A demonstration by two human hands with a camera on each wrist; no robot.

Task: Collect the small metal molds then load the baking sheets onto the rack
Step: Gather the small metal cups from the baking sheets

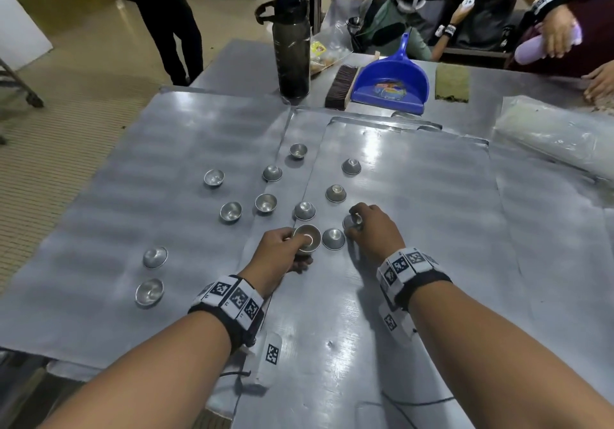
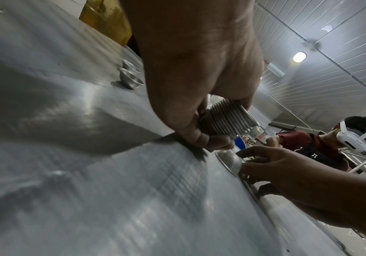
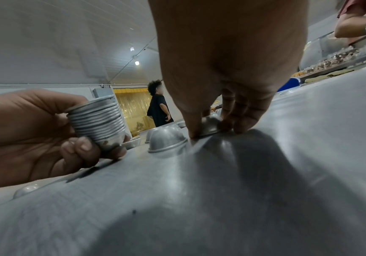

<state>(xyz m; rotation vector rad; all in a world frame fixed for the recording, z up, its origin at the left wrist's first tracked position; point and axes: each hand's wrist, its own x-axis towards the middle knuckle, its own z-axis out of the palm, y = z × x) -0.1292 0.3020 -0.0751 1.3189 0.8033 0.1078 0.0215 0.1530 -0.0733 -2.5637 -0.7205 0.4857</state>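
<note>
My left hand point(image 1: 282, 249) grips a nested stack of small metal molds point(image 1: 306, 239), also seen as the stack point(image 3: 98, 121) and the stack point(image 2: 223, 119), held just above the baking sheet point(image 1: 415, 196). My right hand point(image 1: 372, 226) pinches one upturned mold point(image 1: 352, 221), the mold point(image 3: 209, 127), between thumb and fingers on that sheet. Another upturned mold point(image 1: 333, 238) lies between the two hands. Several loose molds are scattered over the left baking sheet point(image 1: 116, 196) and the middle, some upright, some upside down.
At the back of the metal table stand a dark water bottle point(image 1: 291, 43), a brush point(image 1: 340, 86), a blue dustpan point(image 1: 392, 80) and a green scouring pad point(image 1: 452, 82). A plastic-wrapped bundle point(image 1: 558, 136) lies at right. Other people stand around.
</note>
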